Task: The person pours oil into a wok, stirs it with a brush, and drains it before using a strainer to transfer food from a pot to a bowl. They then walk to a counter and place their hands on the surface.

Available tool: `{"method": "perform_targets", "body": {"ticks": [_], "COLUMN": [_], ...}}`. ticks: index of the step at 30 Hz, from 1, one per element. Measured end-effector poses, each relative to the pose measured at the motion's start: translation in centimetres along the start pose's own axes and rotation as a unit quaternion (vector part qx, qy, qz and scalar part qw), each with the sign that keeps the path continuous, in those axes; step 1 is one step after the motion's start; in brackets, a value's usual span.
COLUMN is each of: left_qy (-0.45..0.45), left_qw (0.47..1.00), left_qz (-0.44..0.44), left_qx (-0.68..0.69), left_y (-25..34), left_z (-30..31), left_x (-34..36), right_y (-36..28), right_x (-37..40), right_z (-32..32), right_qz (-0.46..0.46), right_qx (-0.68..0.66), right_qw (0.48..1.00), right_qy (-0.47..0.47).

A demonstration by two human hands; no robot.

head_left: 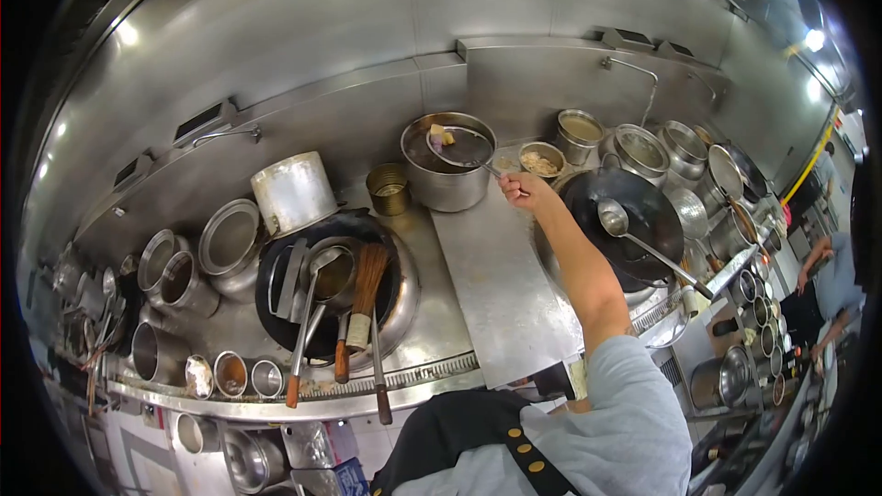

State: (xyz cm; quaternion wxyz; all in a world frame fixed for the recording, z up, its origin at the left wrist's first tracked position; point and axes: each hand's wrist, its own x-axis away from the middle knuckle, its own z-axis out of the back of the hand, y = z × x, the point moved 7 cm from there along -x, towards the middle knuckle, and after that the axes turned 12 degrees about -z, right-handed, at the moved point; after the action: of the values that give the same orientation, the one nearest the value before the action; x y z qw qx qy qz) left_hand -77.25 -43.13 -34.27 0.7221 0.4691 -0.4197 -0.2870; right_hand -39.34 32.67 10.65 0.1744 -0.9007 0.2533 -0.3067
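My right hand is closed around the handle of a long-handled strainer, with my arm stretched forward. The strainer's head is over the mouth of a deep steel pot. Pale yellow and purplish food chunks show at its far side; the pot's contents look dark. Just right of the hand stands a small pot of pale food pieces. Below my forearm, a black wok holds a steel ladle resting across its rim. My left hand is out of view.
On the left, another wok carries a wok brush and several utensils. A tall pot and a rusty tin stand behind it. A flat steel panel separates the burners. Another person stands far right.
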Motion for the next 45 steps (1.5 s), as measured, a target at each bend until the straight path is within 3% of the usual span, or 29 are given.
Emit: {"method": "perform_targets", "body": {"ticks": [1, 5, 7, 11, 13, 14, 17, 18, 20, 21, 23, 27, 30, 32, 34, 35, 36, 37, 38, 40, 41, 42, 43, 44, 45], "left_qy": [-0.003, -0.005, 0.001, 0.005, 0.007, 0.008, 0.011, 0.010, 0.008, 0.008, 0.008, 0.004, -0.002, -0.002, 0.042, 0.049, -0.002, -0.055, -0.049, 0.011, 0.015, 0.017, 0.019, 0.027, -0.001], "left_qw": [1.000, 1.000, 1.000, 0.999, 0.999, 0.999, 0.999, 0.999, 0.998, 0.998, 0.997, 0.996, 0.990, 0.986, 0.995, 0.995, 0.993, 0.963, 0.964, 0.997, 0.997, 0.983, 0.958, 0.958, 0.987], "left_qz": [0.001, 0.004, 0.002, 0.000, 0.000, 0.001, 0.002, 0.003, 0.002, 0.001, -0.002, -0.024, -0.068, -0.087, -0.037, -0.035, -0.106, -0.172, -0.170, -0.034, -0.035, -0.053, -0.068, -0.065, -0.024], "left_qx": [-0.008, -0.023, -0.027, -0.031, -0.034, -0.036, -0.046, -0.048, -0.055, -0.060, -0.070, -0.091, -0.127, -0.140, 0.081, 0.085, -0.058, -0.201, -0.200, -0.066, -0.064, -0.172, -0.279, -0.276, -0.160], "left_y": [0.0, 0.7, 1.0, 1.2, 1.1, 1.1, 1.7, 1.7, 1.7, 2.3, 2.4, 3.2, 3.3, 3.0, 2.0, 2.4, 3.7, 4.9, 4.7, 3.3, 3.3, 3.0, 3.0, 2.8, 2.0], "left_z": [-0.1, -0.2, 0.0, 0.2, 0.0, 0.0, -0.3, -0.4, -0.6, -0.7, -0.7, -0.1, 0.4, 0.5, -0.3, -0.6, -1.0, -1.6, -1.7, -1.6, -1.3, -0.8, -0.5, -0.2, -0.6], "left_x": [0.1, 0.5, 0.7, 1.2, 1.4, 1.5, 1.9, 2.0, 2.3, 2.5, 2.6, 3.1, 3.3, 3.1, 2.4, 2.2, 2.0, 2.4, 2.7, 2.2, 2.3, 2.2, 2.1, 1.9, 1.6], "right_y": [0.0, -1.2, -3.1, -6.4, -8.2, -8.1, -10.3, -10.2, -11.0, -11.1, -11.7, -10.5, -10.2, -10.4, -10.0, -9.9, -9.6, -9.4, -9.2, -9.7, -9.4, -9.1, -8.9, -8.7, -8.5], "right_x": [0.8, 4.2, 5.5, 7.1, 8.8, 9.0, 9.5, 9.7, 11.3, 11.0, 10.4, 10.7, 10.4, 8.9, 9.5, 10.0, 10.5, 11.2, 11.3, 10.7, 10.8, 10.4, 9.5, 8.5, 6.9], "right_z": [0.0, -0.8, -0.7, 2.0, 3.7, 4.1, 10.4, 11.1, 11.1, 12.4, 14.1, 13.5, 14.6, 16.4, 15.2, 13.9, 11.8, 9.2, 7.1, 5.3, 2.9, 1.1, 0.1, -0.5, -0.9], "right_qz": [-0.008, 0.014, 0.086, 0.127, 0.211, 0.209, 0.229, 0.226, 0.228, 0.227, 0.269, 0.243, 0.248, 0.197, 0.244, 0.288, 0.289, 0.336, 0.382, 0.432, 0.423, 0.413, 0.464, 0.466, 0.412], "right_qx": [-0.050, -0.023, 0.021, 0.011, 0.080, 0.079, 0.314, 0.314, 0.564, 0.564, 0.639, 0.611, 0.606, 0.669, 0.649, 0.629, 0.635, 0.626, 0.611, 0.612, 0.643, 0.672, 0.691, 0.693, 0.730], "right_qw": [0.998, 0.999, 0.996, 0.992, 0.966, 0.966, 0.831, 0.832, 0.564, 0.565, 0.363, 0.391, 0.381, 0.372, 0.378, 0.383, 0.385, 0.437, 0.485, 0.496, 0.489, 0.482, 0.428, 0.430, 0.417], "right_qy": [-0.033, -0.032, -0.017, 0.010, 0.127, 0.128, 0.397, 0.398, 0.558, 0.558, 0.623, 0.644, 0.653, 0.612, 0.613, 0.611, 0.604, 0.551, 0.495, 0.438, 0.411, 0.381, 0.351, 0.344, 0.351]}}
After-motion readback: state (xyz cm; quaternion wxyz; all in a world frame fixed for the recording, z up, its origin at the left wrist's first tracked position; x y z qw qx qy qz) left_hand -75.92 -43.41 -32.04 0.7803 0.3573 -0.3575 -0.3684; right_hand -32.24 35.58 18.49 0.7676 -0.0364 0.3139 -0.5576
